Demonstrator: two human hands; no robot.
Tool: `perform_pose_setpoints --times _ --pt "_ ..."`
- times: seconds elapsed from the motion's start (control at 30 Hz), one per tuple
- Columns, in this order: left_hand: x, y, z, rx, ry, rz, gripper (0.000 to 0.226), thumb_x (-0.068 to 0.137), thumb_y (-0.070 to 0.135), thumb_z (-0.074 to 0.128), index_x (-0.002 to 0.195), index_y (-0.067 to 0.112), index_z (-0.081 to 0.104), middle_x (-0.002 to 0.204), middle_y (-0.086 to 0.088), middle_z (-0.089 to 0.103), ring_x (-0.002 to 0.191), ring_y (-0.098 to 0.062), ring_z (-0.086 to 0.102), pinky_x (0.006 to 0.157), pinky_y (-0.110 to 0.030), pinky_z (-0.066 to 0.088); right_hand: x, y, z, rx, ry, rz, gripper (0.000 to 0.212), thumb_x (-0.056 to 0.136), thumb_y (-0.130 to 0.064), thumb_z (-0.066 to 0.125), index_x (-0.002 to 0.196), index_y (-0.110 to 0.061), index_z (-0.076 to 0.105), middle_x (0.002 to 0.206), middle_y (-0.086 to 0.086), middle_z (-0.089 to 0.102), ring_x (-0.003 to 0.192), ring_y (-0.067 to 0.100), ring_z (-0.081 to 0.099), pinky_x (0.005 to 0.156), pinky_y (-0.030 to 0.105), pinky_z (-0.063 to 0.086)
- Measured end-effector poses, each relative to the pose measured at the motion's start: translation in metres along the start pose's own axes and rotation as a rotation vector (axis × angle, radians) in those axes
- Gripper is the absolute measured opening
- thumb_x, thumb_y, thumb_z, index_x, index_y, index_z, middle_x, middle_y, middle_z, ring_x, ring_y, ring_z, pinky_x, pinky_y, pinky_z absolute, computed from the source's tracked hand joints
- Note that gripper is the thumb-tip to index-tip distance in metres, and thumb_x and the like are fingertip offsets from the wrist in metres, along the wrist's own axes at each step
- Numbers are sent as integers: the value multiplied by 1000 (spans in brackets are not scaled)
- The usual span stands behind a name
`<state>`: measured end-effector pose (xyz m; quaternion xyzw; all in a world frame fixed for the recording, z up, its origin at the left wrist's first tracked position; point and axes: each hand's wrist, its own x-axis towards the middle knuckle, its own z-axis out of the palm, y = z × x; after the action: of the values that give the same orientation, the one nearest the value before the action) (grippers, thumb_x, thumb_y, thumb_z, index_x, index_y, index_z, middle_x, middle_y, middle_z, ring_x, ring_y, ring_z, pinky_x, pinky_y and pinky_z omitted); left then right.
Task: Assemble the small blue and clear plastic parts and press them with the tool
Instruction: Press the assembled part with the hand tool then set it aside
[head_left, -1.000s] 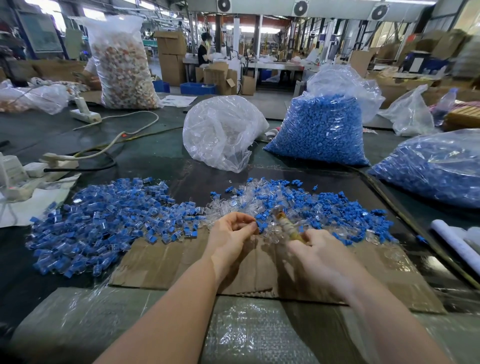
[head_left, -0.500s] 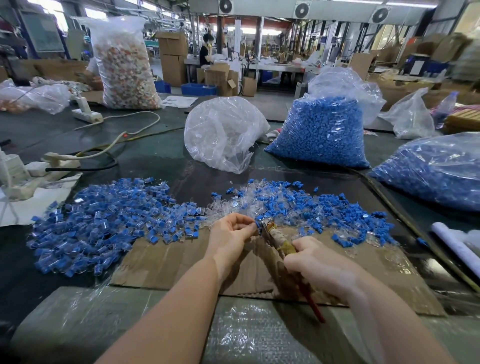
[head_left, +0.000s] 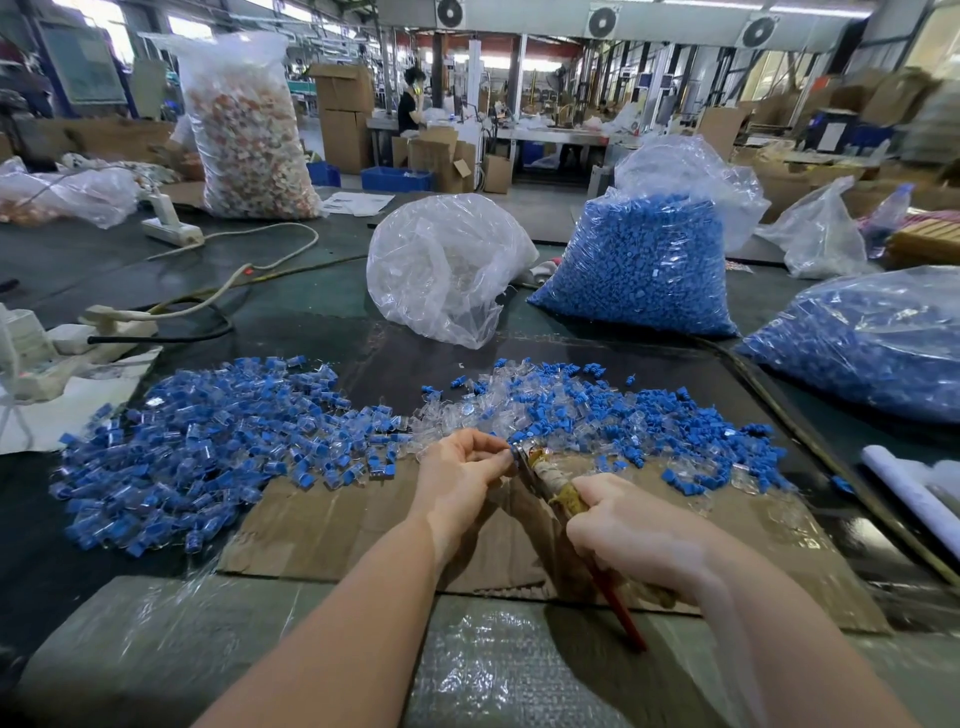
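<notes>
My left hand (head_left: 462, 475) pinches a small clear and blue part (head_left: 505, 453) at its fingertips, over the cardboard sheet (head_left: 332, 525). My right hand (head_left: 631, 532) grips a pliers-like tool (head_left: 545, 470) with tape-wrapped jaws and a red handle (head_left: 618, 608); the tool's tip meets the part held by the left hand. A pile of loose blue and clear parts (head_left: 613, 421) lies just beyond both hands. To the left spreads a larger heap of assembled blue-and-clear pieces (head_left: 208, 452).
A clear bag (head_left: 447, 265) and a bag of blue parts (head_left: 644, 270) stand behind the piles, another blue-filled bag (head_left: 872, 343) at right. Power strips and cables (head_left: 93, 332) lie at left. Bubble wrap (head_left: 467, 670) covers the near table edge. A person stands far back.
My right hand swung the tool from lying over the loose pile to a lower grip, bringing its jaws onto the part pinched in my left hand. The left hand barely moved.
</notes>
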<state>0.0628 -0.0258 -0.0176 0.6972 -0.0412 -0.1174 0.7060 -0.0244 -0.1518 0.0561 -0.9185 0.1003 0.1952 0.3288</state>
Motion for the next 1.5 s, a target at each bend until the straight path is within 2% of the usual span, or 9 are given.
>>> perform_pose_setpoints --times 0.2,0.43,0.57,0.77,0.87,1.0,1.13,1.3,1.5 --pt "1 -1 1 -3 13 -4 6 87 1 59 90 5 62 71 -8 64 54 -7 61 48 -15 47 8 2 6 -69 58 -28 18 91 -11 40 75 -19 40 85 -2 47 66 9 44 49 19 31" --pt "0 -3 -1 3 -7 -13 6 87 3 60 90 7 63 72 -8 66 55 -8 64 50 -16 48 19 7 16 -90 136 -7 15 91 -7 36 91 -18 47 94 0 51 88 16 51 76 29 44" --pt "1 -3 2 -9 18 4 6 89 4 58 89 9 62 80 -12 67 63 -12 65 54 -21 52 17 12 23 81 182 0 6 87 -13 50 88 -19 49 89 0 55 80 16 55 70 31 46" --pt "-4 -4 3 -8 28 67 10 90 4 56 89 11 64 83 -9 70 72 -17 67 63 -25 56 8 24 25 298 285 -66 57 74 -6 65 126 -22 48 100 -6 52 82 6 55 50 12 43" --pt "-6 -4 1 52 36 109 9 89 5 58 92 10 65 85 -9 71 79 -20 68 73 -31 57 8 27 23 288 237 -84 60 76 -5 63 131 -20 44 103 -8 49 84 5 53 51 11 40" --pt "-8 -2 -1 0 7 103 7 86 6 62 90 11 66 85 -11 70 70 -17 67 61 -22 55 5 21 14 231 145 -117 30 79 -6 59 100 -27 54 92 -7 51 78 5 51 53 14 39" --pt "-5 3 -7 14 103 123 10 86 5 62 85 15 64 84 -8 69 75 -14 65 64 -18 50 2 25 7 254 140 -121 11 77 -3 56 84 -11 53 81 2 53 62 11 47 43 12 34" --pt "6 18 -48 556 479 328 10 90 15 60 88 23 65 80 12 61 66 -3 53 56 -8 41 13 47 -3 -20 464 -28 18 81 -11 57 93 -19 46 88 -1 45 79 13 45 63 24 34" --pt "18 7 -98 1013 620 289 22 94 19 54 111 21 68 101 -4 63 95 -24 53 82 -38 35 26 75 2 -349 660 136 24 89 -25 53 111 -17 46 107 4 50 96 18 40 86 28 35"
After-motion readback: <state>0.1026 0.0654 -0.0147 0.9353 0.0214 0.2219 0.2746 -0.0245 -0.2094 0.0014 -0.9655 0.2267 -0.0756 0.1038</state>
